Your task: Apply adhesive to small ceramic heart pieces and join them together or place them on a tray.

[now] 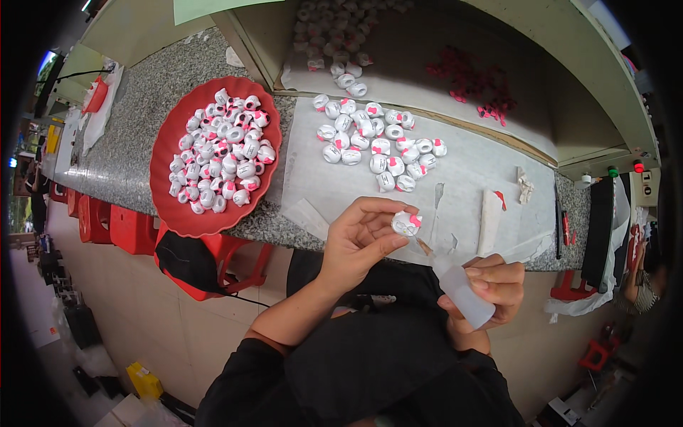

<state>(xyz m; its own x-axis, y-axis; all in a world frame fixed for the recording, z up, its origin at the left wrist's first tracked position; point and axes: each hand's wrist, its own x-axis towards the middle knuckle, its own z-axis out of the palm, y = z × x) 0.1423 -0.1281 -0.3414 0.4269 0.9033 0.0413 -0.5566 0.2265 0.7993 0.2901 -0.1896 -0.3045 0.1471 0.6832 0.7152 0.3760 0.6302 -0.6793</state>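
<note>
Figurine (406, 223) in left hand (359, 242) — glue bottle (461, 288) in right hand (491, 288)

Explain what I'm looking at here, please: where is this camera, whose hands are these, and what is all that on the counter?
This is one fisheye view from a camera worn on a person's head, looking down, so straight edges bend. There is no machine, just two bare hands. The left hand pinches a small white figure with a pink bow. The right hand grips a small translucent squeeze bottle, its nozzle pointing up toward the figure. On the granite counter sits a red tray heaped with similar figures, and more lie loose on a white sheet. Small pink pieces lie on the recessed shelf behind.
</note>
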